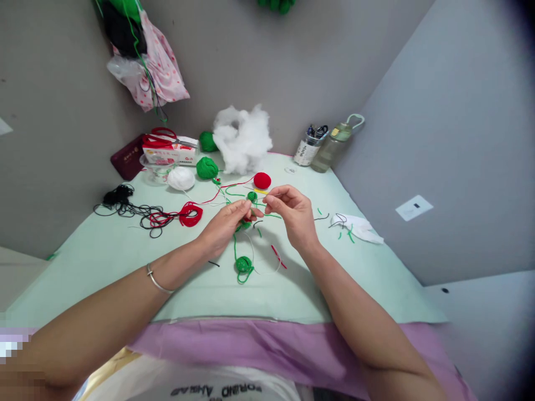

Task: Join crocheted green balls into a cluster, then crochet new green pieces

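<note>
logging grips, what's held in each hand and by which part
Left hand: green yarn piece, just below its round top. Right hand: something too thin to tell.

Grey walls (pixel 326 67), pale green tabletop (pixel 200 301), white wall plate (pixel 413 208)

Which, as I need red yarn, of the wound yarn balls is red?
The red ball, just beyond the right hand. The white ball and the green balls differ in colour; the red coil is loose.

soft, even light leaves faint shadows on the pale green tablecloth (pixel 200 301), with wide-angle stretching, a darkened right edge and blocky pixels lower left.
</note>
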Demonstrator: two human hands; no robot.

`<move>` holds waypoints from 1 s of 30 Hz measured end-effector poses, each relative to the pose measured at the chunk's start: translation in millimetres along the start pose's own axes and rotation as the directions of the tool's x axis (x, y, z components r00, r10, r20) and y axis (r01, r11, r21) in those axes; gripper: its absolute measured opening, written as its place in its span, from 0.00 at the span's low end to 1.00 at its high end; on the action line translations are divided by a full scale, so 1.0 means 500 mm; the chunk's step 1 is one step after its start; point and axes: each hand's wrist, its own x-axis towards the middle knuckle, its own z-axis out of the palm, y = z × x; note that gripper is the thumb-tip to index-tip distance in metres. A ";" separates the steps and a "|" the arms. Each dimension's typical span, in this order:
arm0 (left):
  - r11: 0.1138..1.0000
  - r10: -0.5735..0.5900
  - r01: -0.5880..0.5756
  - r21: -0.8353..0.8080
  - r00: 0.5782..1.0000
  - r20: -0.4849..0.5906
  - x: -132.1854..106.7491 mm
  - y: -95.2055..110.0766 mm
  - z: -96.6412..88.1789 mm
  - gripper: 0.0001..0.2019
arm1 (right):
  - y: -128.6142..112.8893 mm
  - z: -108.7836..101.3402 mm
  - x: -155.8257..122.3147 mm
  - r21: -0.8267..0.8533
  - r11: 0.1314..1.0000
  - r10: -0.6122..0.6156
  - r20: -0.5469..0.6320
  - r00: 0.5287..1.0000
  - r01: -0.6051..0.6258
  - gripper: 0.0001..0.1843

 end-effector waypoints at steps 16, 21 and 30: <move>0.987 0.126 -0.123 0.107 0.992 -0.026 0.008 -0.007 -0.010 0.07 | 0.008 0.004 -0.005 -0.195 0.979 -0.052 0.067 0.996 0.064 0.06; 0.880 0.353 -0.314 0.358 0.934 -0.049 0.001 -0.017 -0.013 0.08 | 0.003 -0.009 -0.004 -0.357 0.932 -0.005 0.140 0.990 0.055 0.07; 0.510 0.634 -0.547 0.664 0.760 0.139 0.013 -0.028 -0.042 0.18 | 0.004 -0.016 -0.001 -0.346 0.938 0.074 0.106 0.992 -0.033 0.08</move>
